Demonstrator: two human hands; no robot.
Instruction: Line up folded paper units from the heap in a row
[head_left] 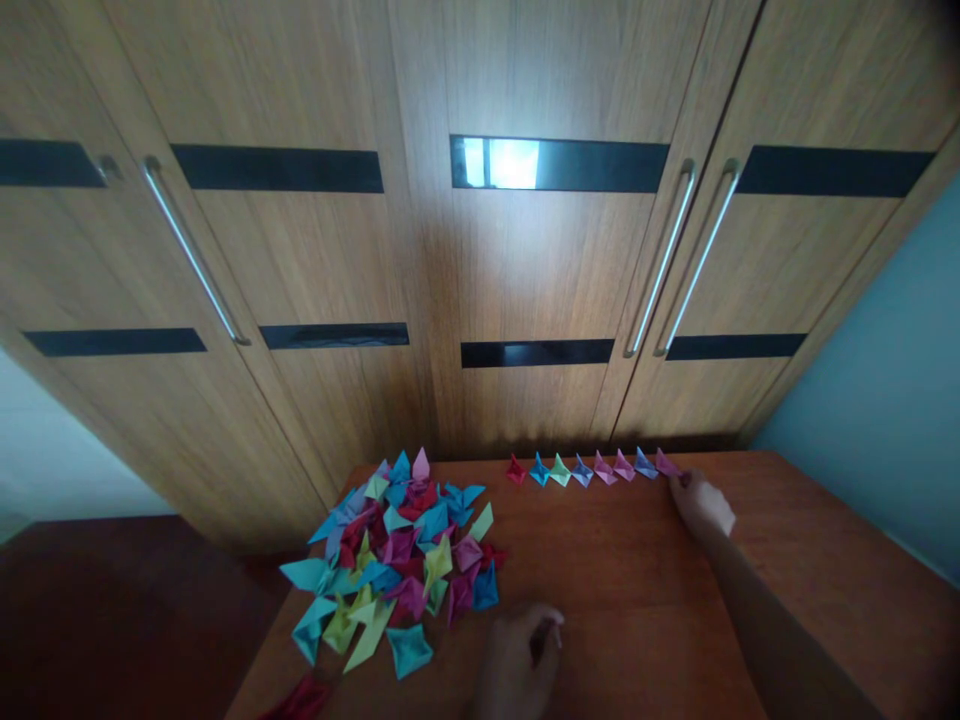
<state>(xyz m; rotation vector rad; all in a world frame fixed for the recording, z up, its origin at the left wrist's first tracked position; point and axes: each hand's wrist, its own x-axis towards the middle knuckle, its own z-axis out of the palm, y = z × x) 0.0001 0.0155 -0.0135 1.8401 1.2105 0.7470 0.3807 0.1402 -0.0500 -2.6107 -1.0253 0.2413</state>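
My right hand point(701, 505) reaches to the far side of the table and pinches a pink origami piece point(666, 464) at the right end of a row. Several small origami pieces stand in that row, among them a red one point(515, 470), a blue one point(540, 469), a pale green one point(560, 470) and a purple one point(645, 463). My left hand point(521, 660) rests near the front edge with its fingers curled in and nothing visible in them. Left of it lies a heaped pile of folded paper pieces point(401, 545) in many colours. A teal piece point(409, 650) lies at its near edge.
The reddish-brown wooden table point(600, 560) stands against a wooden wardrobe point(525, 270) with long metal handles point(660, 260). A blue-grey wall point(885, 400) borders the right side. A dark red piece point(300, 697) lies at the table's front left, partly cut off by the frame.
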